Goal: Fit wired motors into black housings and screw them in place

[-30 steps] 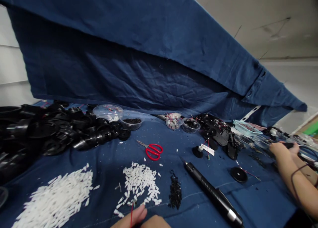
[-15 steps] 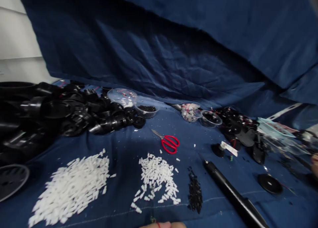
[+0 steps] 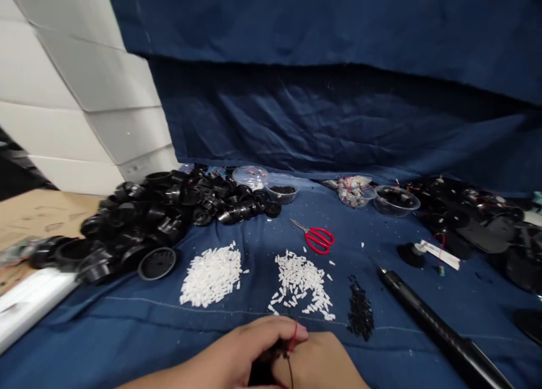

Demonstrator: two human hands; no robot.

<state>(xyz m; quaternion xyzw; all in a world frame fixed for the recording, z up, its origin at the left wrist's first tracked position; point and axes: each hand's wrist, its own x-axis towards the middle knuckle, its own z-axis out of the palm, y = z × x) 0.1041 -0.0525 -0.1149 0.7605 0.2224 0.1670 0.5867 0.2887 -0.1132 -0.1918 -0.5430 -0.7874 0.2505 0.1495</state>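
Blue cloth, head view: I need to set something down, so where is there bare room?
Blue cloth lies bare between the red-handled scissors and the black pen-shaped tool, and again left of the scissors, below the black plastic parts. Those black parts crowd the left; more black parts crowd the right.

Nothing readable: white paper tag (image 3: 438,255) too blurry, no txt or nos.
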